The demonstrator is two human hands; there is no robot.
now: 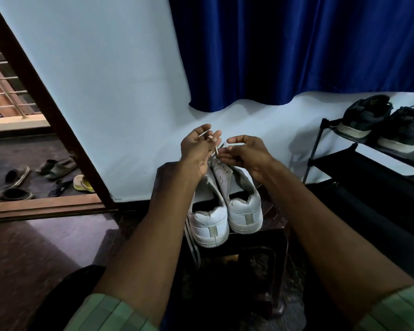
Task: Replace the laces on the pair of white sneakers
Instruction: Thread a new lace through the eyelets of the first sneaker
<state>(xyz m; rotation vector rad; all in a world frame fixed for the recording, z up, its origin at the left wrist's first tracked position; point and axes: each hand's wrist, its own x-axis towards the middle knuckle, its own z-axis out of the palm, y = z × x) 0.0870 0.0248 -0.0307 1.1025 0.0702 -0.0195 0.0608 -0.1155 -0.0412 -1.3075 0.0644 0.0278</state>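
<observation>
Two white sneakers stand side by side on a dark stool [279, 225], heels toward me: the left sneaker [208, 220] and the right sneaker [243, 206]. Both hands are raised over the toe end of the right sneaker. My left hand [197, 149] pinches a white lace [216, 150] between its fingertips. My right hand [246, 151] pinches the same lace close by, thumb stretched forward. A loose pale lace [191, 244] hangs down off the stool beside the left sneaker.
A black shoe rack [332, 163] with dark shoes [366, 118] stands at the right. A blue curtain [296, 48] hangs on the wall behind. At the left, an open doorway has several sandals [58, 166] on the floor outside.
</observation>
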